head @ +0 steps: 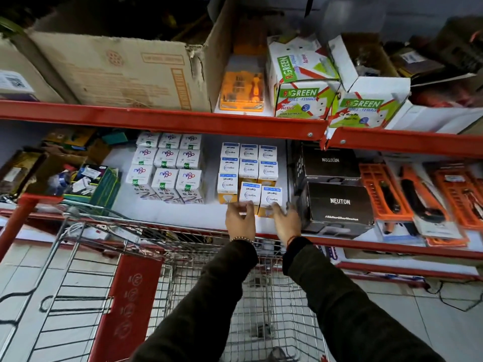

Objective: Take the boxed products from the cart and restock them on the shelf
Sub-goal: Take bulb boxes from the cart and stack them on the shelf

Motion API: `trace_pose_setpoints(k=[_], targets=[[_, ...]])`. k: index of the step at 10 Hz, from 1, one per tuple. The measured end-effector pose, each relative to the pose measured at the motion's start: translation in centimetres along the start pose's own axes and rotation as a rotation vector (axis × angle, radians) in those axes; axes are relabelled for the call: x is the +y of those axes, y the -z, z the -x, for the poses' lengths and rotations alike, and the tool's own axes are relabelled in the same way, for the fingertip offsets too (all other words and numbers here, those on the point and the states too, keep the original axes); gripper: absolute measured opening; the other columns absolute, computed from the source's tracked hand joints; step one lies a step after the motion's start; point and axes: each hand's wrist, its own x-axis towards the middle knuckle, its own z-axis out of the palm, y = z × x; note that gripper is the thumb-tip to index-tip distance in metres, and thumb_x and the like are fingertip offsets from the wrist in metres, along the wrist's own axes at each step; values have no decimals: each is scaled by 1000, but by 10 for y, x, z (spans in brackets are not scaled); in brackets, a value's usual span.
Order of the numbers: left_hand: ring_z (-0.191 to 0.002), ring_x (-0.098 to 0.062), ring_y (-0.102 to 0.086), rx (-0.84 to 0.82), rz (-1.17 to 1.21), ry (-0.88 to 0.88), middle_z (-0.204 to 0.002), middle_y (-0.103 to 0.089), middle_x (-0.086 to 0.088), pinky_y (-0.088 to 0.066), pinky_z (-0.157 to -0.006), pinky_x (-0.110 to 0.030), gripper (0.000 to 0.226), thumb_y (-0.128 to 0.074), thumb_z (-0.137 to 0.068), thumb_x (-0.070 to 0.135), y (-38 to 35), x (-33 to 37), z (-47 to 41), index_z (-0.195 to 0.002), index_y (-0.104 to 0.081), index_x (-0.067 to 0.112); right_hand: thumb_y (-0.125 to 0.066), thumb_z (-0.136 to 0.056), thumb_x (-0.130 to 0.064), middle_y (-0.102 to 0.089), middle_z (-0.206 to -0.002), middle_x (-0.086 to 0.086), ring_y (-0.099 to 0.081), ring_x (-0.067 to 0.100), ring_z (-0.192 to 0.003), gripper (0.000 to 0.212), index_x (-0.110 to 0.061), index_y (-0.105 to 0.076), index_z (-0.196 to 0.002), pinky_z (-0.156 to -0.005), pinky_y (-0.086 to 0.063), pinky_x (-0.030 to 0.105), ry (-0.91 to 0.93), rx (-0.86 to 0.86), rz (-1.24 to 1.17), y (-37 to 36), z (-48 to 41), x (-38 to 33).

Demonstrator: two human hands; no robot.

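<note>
White and blue Wipro Garnet bulb boxes [247, 168] stand in rows on the white middle shelf [167, 212]. At the front are two more of them: my left hand [240, 220] touches the left front box [250, 195], and my right hand [286, 221] touches the right front box [271, 198]. The fingers of both hands rest on the boxes' lower front edges; a firm grip is not clear. Below my arms is the wire cart [261, 296], whose basket looks bare of boxes.
Left of the bulb boxes stand white boxes with coloured logos [167, 167]. Black Neuton cartons [337, 202] flank the right hand. Orange tool packs [418, 197] lie further right. The red upper shelf rail [162, 118] overhangs, holding a brown carton [117, 69] and R-Green boxes [300, 97].
</note>
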Motion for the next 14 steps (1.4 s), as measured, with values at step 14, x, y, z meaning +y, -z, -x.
trace_pose_setpoints(k=[14], targets=[[-81, -30, -59, -125, 377, 634, -103, -55, -12, -53, -79, -38, 57, -61, -87, 54, 20, 0, -51, -104, -55, 0, -50, -91, -60, -49, -73, 3, -47, 17, -65, 50, -12, -59, -78, -70, -48, 33, -295, -7, -527, -27, -22, 9]])
